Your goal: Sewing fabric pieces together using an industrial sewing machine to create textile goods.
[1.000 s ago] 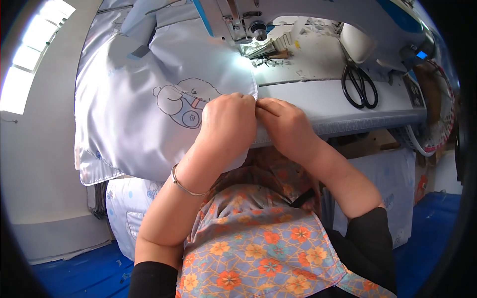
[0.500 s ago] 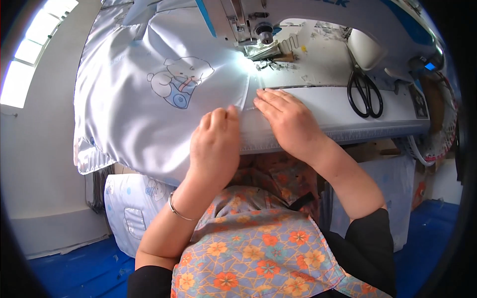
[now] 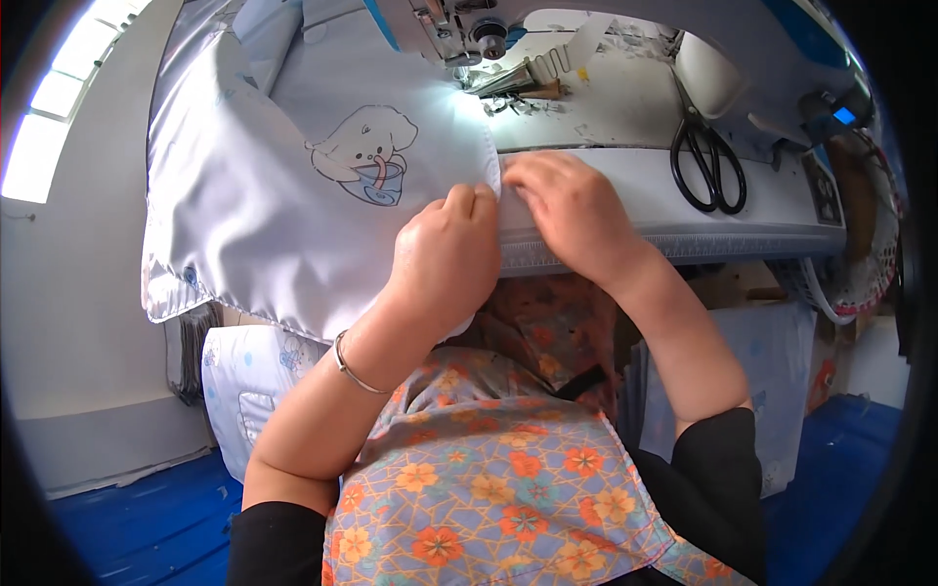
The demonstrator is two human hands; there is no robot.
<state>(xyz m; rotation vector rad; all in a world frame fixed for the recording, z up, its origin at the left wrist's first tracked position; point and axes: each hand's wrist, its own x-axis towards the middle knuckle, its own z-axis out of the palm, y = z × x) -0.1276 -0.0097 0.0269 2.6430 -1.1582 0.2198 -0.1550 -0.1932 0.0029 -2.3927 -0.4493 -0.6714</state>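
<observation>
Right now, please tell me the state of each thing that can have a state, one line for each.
Left hand: closed, pinching the fabric edge.
Right hand: fingers bent, pressing the same edge on the table.
Pale blue fabric: spread out, its left part hanging off the table.
Scissors: lying flat, blades shut.
Sewing machine lamp: on.

A small screen (image 3: 843, 115) glows blue at the far right, set in the sewing machine's (image 3: 782, 49) body.
</observation>
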